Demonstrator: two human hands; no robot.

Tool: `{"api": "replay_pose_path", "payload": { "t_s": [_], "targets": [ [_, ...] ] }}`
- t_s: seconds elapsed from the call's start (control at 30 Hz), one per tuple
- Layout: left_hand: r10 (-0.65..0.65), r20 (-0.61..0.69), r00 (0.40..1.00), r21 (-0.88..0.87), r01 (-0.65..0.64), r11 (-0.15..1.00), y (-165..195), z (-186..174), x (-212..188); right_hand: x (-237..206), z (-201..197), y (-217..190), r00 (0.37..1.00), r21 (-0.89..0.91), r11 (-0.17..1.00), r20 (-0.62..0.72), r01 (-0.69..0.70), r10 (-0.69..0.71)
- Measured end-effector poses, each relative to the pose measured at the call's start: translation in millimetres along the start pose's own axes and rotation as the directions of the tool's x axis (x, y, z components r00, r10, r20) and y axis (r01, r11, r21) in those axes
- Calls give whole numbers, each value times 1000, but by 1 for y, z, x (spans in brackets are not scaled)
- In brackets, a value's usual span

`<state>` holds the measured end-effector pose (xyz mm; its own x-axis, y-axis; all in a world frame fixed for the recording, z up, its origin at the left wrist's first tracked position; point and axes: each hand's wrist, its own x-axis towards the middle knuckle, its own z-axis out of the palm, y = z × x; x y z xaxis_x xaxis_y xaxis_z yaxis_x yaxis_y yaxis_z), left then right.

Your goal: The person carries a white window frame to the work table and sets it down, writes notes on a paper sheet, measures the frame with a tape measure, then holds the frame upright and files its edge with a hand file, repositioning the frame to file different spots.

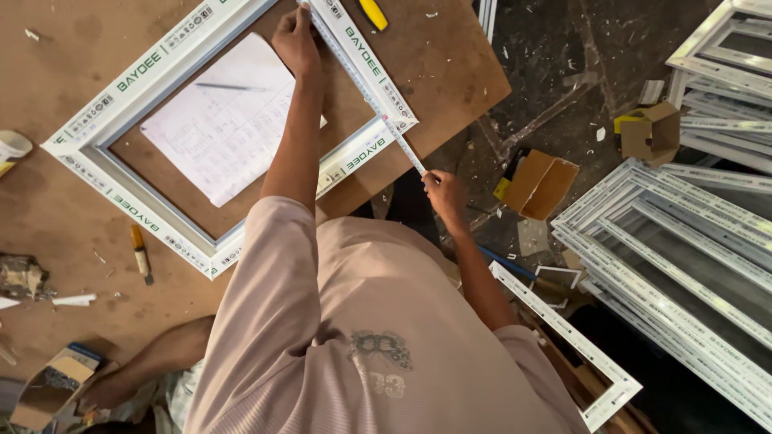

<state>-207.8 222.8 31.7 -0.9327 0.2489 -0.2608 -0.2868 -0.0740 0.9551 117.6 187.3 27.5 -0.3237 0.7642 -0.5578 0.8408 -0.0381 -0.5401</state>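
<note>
Head view: left hand (294, 38) pins one end of a thin, springy tape measure (366, 95) against the far corner of the white window frame (137, 210) on the counter (48, 225), right hand (445, 193) pinching the near end taut; best gripped at its ends.
</note>
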Motion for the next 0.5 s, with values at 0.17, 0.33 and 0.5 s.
{"api": "replay_pose_path", "payload": {
  "t_s": [0.17,0.33,0.5],
  "targets": [
    [-28,-2,1000,-21,28,999,0,1,-3,1,-2,1,1000,54,999,-6,-5,5],
    [-36,-1,999,-99,36,994,-1,2,-3,2,-4,2,1000,26,999,-11,-29,30],
    [-31,-19,999,-85,29,996,-5,2,-4,1,-7,2,1000,15,1000,10,-22,22]
  ]
}}
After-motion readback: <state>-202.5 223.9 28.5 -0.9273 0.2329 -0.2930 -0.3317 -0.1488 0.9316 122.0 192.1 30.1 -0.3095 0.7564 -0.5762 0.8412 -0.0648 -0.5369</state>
